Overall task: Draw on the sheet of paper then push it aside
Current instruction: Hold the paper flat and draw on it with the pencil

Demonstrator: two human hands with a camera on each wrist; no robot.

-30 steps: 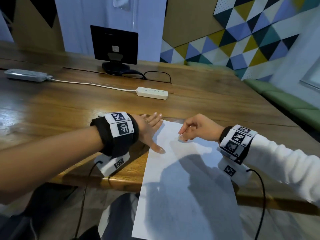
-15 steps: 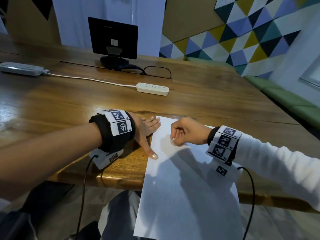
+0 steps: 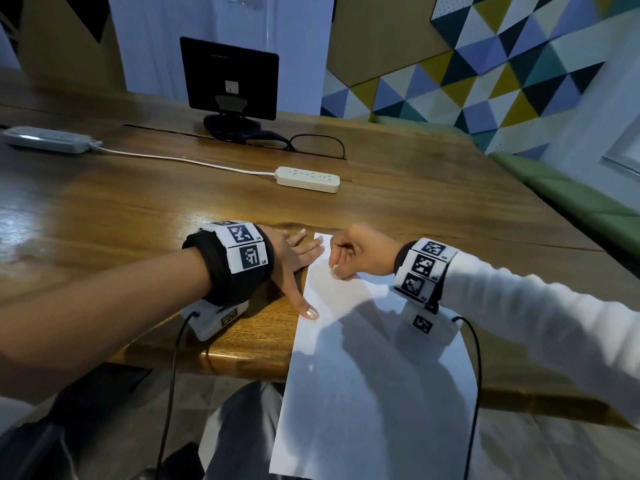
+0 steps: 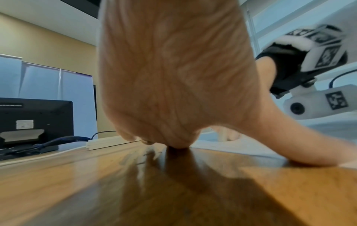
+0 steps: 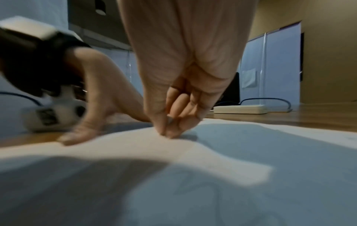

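A white sheet of paper (image 3: 374,375) lies on the wooden table (image 3: 138,216), and its near half hangs over the front edge. My left hand (image 3: 292,261) lies flat with straight fingers by the sheet's top-left corner, and its thumb (image 3: 310,311) presses the left edge. My right hand (image 3: 341,268) is curled on the upper part of the sheet. In the right wrist view its thumb and fingertips (image 5: 170,130) are pinched together and touch the paper (image 5: 193,183). No pen shows between them. No marks are visible on the sheet.
A white power strip (image 3: 307,179) with its cable lies behind the hands, and a second one (image 3: 45,139) sits far left. At the back are a small black monitor (image 3: 228,77) and a pair of glasses (image 3: 317,145). A green bench (image 3: 571,195) runs along the right.
My right hand has slid left across the top of the sheet toward its top-left corner, with the fingers curling tighter. The left hand has kept its thumb on the paper's edge.
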